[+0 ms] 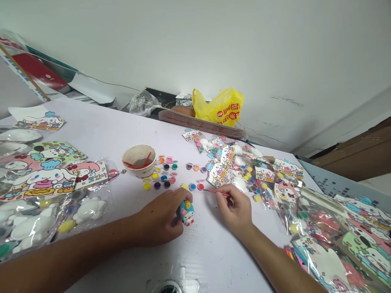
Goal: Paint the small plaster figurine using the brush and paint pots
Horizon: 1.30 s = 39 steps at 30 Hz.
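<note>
1. We look down on a pale lilac table that runs up to a plain white wall.
2. Our left hand is curled around a small painted figurine, fingers pinching it near the middle of the table, its base on or just above the surface.
3. Our right hand pinches a thin red paintbrush, tip pointing left toward the little paint pots.
4. Those pots sit in loose rows just beyond the hands, beside a paper cup with red brushes inside.
5. On the left we see cartoon sticker packets and bagged white plaster shapes.
6. On the right, more clear bagged kits spread to the table's edge.
7. At the back edge, a yellow plastic bag sits by a brown tray, with crumpled clear plastic nearby.
8. Far left, red and white boxes lean against the wall.
9. Bottom centre, we spot a round hole in the tabletop.
</note>
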Motion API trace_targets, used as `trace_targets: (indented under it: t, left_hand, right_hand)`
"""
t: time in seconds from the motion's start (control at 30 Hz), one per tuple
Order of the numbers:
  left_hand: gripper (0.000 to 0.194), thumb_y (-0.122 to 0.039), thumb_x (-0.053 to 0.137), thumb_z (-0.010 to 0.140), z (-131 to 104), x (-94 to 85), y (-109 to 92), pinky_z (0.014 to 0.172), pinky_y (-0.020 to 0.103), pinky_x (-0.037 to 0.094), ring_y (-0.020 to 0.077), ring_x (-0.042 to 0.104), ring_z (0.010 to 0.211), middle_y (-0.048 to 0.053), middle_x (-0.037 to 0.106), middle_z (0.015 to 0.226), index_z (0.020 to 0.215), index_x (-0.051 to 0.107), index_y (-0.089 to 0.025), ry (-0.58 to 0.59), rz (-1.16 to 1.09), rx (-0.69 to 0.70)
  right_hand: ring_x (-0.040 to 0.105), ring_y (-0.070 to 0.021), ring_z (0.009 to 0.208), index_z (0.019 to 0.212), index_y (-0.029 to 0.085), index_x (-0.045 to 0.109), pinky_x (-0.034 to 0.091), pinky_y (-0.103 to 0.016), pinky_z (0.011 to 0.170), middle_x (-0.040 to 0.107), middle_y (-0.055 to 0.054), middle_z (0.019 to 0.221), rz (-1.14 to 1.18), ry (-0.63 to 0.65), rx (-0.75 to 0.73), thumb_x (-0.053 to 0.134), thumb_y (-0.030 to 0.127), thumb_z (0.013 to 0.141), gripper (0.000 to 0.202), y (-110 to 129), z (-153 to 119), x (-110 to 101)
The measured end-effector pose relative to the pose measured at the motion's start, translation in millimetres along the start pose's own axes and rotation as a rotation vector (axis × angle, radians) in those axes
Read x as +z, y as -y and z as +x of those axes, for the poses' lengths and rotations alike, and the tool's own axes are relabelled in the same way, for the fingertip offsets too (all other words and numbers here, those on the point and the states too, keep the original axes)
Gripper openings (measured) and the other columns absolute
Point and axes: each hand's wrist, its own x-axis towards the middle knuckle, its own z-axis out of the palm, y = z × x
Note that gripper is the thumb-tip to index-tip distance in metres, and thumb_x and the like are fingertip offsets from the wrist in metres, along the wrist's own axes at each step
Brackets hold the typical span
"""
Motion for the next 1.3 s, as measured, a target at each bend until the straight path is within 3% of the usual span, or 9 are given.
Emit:
trace_targets:
  t: [0.3, 0.9, 1.1, 1.3]
  left_hand:
    - [0.047, -0.007, 0.048, 0.064, -1.4, -1.7, -2.5, 0.076, 0.033, 0.043, 0.0193, 0.051, 0.086, 0.001, 0.055, 0.098, 0.108, 0.043, -0.024, -0.009, 0.020, 0.027]
    - [0.046, -0.005, 0.048, 0.063, 0.0, -0.8, -2.2, 0.078, 0.033, 0.045, 0.0189, 0.050, 0.085, 0.001, 0.052, 0.098, 0.105, 0.042, -0.024, -0.020, 0.023, 0.058]
    - [0.052, -0.002, 0.050, 0.063, -0.5, 1.2, 0.3, 0.097, 0.036, 0.044, 0.0240, 0.046, 0.118, 0.008, 0.043, 0.131, 0.110, 0.041, -0.024, -0.094, -0.026, 0.118]
    - [0.051, -0.003, 0.050, 0.066, -0.2, 2.5, 2.8, 0.103, 0.038, 0.043, 0.0254, 0.045, 0.128, 0.009, 0.041, 0.144, 0.112, 0.041, -0.024, -0.077, -0.046, 0.109]
  right_hand:
    - [0.037, -0.0108, 0.048, 0.070, 0.021, 0.053, 0.033, -0.023, 0.049, 0.037, 0.007, 0.052, -0.163, 0.069, 0.183, 0.054, 0.025, 0.086, 0.017, -6.1, 9.7, 1.6]
    - [0.042, -0.0115, 0.047, 0.076, 0.020, 0.061, 0.032, -0.024, 0.048, 0.045, 0.006, 0.052, -0.230, 0.120, 0.157, 0.051, 0.033, 0.094, 0.024, -7.5, 10.5, 2.4]
    - [0.044, -0.0119, 0.048, 0.081, 0.019, 0.064, 0.034, -0.024, 0.049, 0.050, 0.005, 0.053, -0.256, 0.123, 0.153, 0.050, 0.034, 0.095, 0.025, -7.6, 11.6, 2.6]
    - [0.045, -0.0121, 0.048, 0.080, 0.019, 0.064, 0.034, -0.024, 0.049, 0.053, 0.004, 0.054, -0.263, 0.124, 0.156, 0.050, 0.034, 0.095, 0.026, -7.2, 11.9, 3.1]
